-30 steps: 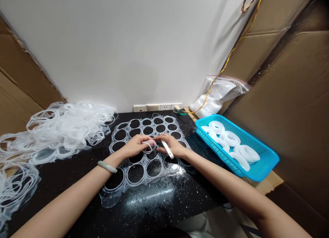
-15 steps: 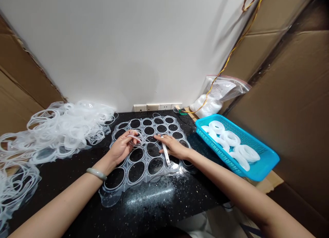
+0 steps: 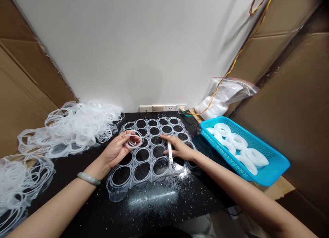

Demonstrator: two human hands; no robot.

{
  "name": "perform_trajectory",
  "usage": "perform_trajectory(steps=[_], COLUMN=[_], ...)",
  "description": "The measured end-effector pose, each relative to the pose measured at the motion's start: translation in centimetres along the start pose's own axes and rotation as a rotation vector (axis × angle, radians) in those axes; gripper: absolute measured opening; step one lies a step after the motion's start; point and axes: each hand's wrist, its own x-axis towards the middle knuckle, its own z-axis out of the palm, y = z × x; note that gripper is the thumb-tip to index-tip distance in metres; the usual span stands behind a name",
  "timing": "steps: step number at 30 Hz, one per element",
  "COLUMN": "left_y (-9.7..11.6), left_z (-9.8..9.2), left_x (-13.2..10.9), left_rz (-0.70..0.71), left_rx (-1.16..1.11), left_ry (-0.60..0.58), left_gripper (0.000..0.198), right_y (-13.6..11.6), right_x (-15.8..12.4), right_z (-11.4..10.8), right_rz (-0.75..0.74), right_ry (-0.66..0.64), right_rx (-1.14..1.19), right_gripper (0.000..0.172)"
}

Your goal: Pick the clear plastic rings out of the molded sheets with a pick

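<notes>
One clear ring [image 3: 134, 139] gripped between fingers and thumb of the left hand [image 3: 118, 149], above a clear perforated sheet [image 3: 113, 195], right hand [image 3: 179, 148] pinching a white strip [image 3: 170, 152] against that sheet, on a black speckled countertop [image 3: 156, 214], coiled rings [image 3: 254, 157] in a blue basket [image 3: 279, 164] to the right

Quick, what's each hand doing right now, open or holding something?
Left hand: holding a clear plastic ring.
Right hand: holding a white plastic strip.

Left hand [image 3: 117, 149] with clear plastic ring [image 3: 133, 139], now farther left
</notes>
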Motion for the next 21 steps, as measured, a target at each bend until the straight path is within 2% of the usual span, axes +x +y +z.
perform_trajectory(steps=[4,8,10,14,21], left_y=[-0.4,-0.8,-1.0,-1.0,-1.1], left_z=[0.8,1.2,1.4,1.8,2.0], left_x=[-1.5,-2.4,-2.7,-3.1,-3.6], left_rz=[-0.058,-0.107,-0.116,-0.114,-0.096], left_rx=[-0.136,-0.178,-0.17,-0.135,-0.097], left_ry=[-0.002,-0.051,-0.079,-0.098,-0.107], left_gripper=[0.008,0.009,0.009,0.008,0.011], right_y=[-2.4,-5.2,-6.4,-8.2,-9.8], right_x=[0.2,0.9,1.4,1.9,2.3], right_z=[0.0,0.7,1.2,1.8,2.1], right_rz=[0.092,0.136,0.164,0.211,0.303], right_ry=[0.151,0.209,0.22,0.236,0.26], right_rx=[0.238,0.612,0.772,0.946,1.056], right_gripper=[0.052,0.033,0.032,0.036,0.039])
